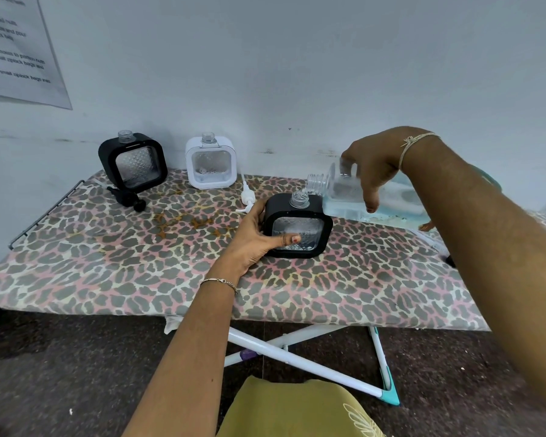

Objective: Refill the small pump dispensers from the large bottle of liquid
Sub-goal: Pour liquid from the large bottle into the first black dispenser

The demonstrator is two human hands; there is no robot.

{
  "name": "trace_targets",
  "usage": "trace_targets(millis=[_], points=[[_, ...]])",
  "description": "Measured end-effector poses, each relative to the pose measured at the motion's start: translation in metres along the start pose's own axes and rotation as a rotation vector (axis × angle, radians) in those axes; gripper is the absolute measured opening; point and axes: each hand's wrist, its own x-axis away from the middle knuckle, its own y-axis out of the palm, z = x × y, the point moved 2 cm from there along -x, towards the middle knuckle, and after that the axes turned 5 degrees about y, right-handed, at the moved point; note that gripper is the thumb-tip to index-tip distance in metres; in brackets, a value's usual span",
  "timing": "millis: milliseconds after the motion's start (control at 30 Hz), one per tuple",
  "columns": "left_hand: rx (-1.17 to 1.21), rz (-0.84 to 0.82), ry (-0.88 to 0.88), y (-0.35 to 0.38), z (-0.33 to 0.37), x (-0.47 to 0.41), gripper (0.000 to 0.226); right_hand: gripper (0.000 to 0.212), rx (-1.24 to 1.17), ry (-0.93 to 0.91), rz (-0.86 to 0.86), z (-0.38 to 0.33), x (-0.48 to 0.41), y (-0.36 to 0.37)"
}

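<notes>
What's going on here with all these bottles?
A person is refilling pump dispensers. The left hand steadies a black dispenser on the ironing board, while the right hand tips the large bottle so its mouth sits just above the dispenser's open neck. A second black dispenser and a white dispenser stand uncapped by the wall; a black pump and a white pump lie nearby.

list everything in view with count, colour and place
near dispenser: 1, black, mid-board, pump off
far black dispenser: 1, black, back left, pump off
white dispenser: 1, white, back middle, pump off
black pump: 1, black, lying before far black dispenser
white pump: 1, white, lying beside white dispenser
large bottle: 1, clear with pale blue liquid, tipped toward near dispenser's neck
ironing board: 1, leopard print, white legs
wall notice: 1, white, upper left
left hand: 1, grips near dispenser
right hand: 1, holds large bottle
</notes>
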Motion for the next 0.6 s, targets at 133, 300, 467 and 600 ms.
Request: trace_targets(millis=[133, 300, 467, 600], points=[[0.003, 0.003, -0.015, 0.0, 0.0, 0.001, 0.1, 0.082, -0.07, -0.006, 0.006, 0.004, -0.001, 0.005], [-0.006, 0.011, -0.021, 0.001, 0.002, 0.002, 0.097, 0.072, -0.185, -0.028, 0.01, 0.007, -0.002, 0.01], [0.013, 0.026, -0.02, 0.003, 0.005, 0.004, 0.088, 0.061, -0.364, -0.064, 0.035, 0.011, 0.0, 0.02], [0.007, 0.033, -0.027, 0.002, 0.003, 0.003, 0.091, 0.061, -0.537, -0.095, 0.113, 0.014, 0.002, 0.029]])
